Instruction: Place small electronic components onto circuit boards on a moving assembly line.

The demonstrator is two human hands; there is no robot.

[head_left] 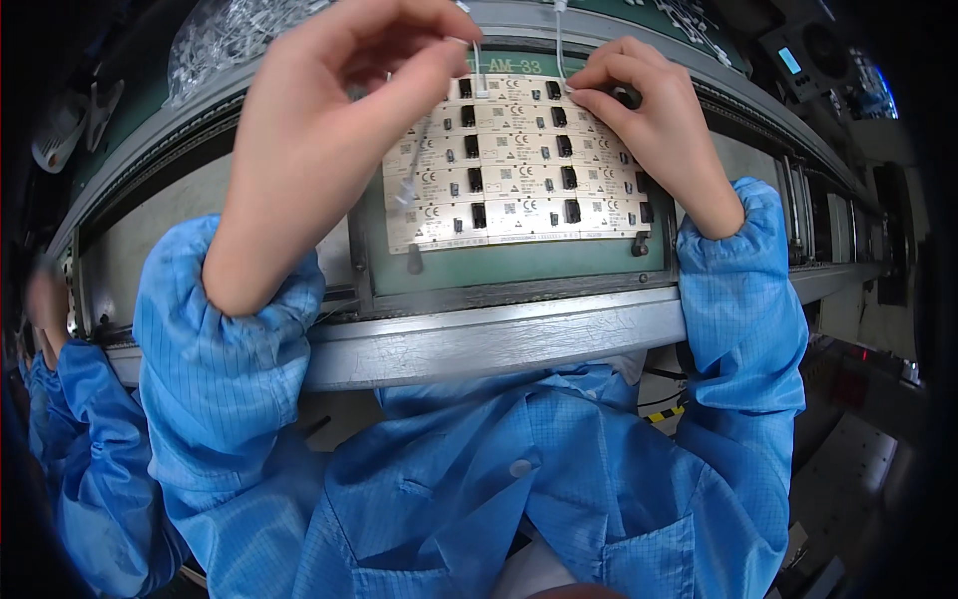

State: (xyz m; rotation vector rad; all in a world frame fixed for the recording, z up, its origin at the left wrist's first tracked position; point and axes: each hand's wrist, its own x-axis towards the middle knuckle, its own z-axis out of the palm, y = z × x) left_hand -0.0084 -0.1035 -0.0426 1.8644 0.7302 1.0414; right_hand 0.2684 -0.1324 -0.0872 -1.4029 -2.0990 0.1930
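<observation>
A pale panel of circuit boards [517,185], set with rows of black components, lies on a green carrier plate [519,270] in front of me. My right hand [649,105] is closed in a pinch on a small white wire connector at the panel's upper right; its white wire [559,40] runs up out of the picture. Over the panel's upper left, my left hand [349,100] is closed, thumb and fingers bent around thin white wires. One white connector [483,92] touches the panel's top row beside that hand. Another connector [405,192] dangles below it, blurred.
A clear plastic bag [225,45] of white wire connectors sits at the back left, and more loose wires [689,25] lie at the back right. A metal rail [499,334] crosses before me. Another person's blue sleeve [100,439] is at far left.
</observation>
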